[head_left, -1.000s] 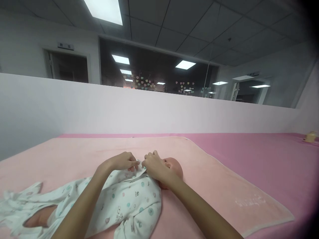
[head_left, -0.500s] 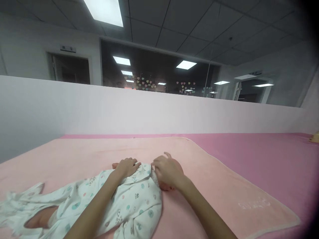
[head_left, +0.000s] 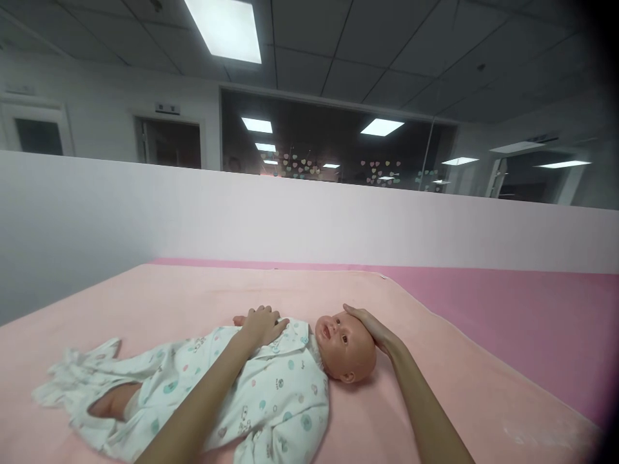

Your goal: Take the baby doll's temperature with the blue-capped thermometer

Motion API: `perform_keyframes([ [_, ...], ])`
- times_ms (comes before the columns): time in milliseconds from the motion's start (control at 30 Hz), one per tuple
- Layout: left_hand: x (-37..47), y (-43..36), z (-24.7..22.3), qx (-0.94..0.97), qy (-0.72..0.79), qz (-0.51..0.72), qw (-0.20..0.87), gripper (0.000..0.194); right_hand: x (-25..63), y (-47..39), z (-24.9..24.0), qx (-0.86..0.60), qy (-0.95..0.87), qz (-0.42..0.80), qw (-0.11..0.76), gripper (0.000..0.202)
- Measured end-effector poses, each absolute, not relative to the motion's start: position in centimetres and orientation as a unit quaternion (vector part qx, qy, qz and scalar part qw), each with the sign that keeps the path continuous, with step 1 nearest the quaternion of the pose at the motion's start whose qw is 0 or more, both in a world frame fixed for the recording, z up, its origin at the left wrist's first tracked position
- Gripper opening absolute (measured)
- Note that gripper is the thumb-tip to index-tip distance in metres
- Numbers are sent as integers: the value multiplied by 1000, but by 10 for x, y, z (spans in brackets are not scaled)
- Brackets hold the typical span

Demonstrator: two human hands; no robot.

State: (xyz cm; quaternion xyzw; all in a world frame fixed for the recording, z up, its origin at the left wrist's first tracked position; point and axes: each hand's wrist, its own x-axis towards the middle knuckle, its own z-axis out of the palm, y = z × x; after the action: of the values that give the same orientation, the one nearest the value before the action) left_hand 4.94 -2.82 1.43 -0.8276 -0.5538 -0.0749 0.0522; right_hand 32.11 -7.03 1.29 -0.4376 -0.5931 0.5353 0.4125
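A baby doll lies on its back with its head to the right, dressed in a white outfit printed with green, pink and grey motifs. My left hand rests open on the doll's chest, its fingers spread over the cloth. At the far side and top of the doll's head, my right hand lies against it with fingers stretched out. A bare leg shows through an opening in the outfit at the left, and a small doll hand sticks out beyond my left hand.
A peach blanket spreads under the doll over a pink mat. Behind them runs a low white partition. Farther back are a wide window with heart stickers and a doorway.
My right hand has moved from over the doll's face to the top of its head, uncovering the face. My left hand stays on the chest. The view has shifted left.
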Motion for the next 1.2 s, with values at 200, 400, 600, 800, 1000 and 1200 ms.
perform_keyframes([
  [200, 50, -29, 14, -823, -561, -76, 46, 51, 323, -65, 9, -436, -592, 512, 444, 51],
  [400, 49, -27, 13, -825, -557, -81, 48, 50, 324, -54, 4, -420, -587, 445, 530, 45],
  [600, 48, -28, 13, -826, -556, -78, 50, 51, 322, -66, 10, -399, -616, 486, 475, 48],
  [800, 49, -27, 14, -829, -552, -74, 49, 52, 320, -70, 13, -399, -638, 462, 468, 39],
  [1000, 49, -26, 15, -831, -550, -73, 42, 51, 323, -60, 7, -414, -614, 444, 504, 41],
  [1200, 48, -25, 17, -833, -548, -69, 37, 51, 323, -62, 7, -407, -609, 458, 504, 46],
])
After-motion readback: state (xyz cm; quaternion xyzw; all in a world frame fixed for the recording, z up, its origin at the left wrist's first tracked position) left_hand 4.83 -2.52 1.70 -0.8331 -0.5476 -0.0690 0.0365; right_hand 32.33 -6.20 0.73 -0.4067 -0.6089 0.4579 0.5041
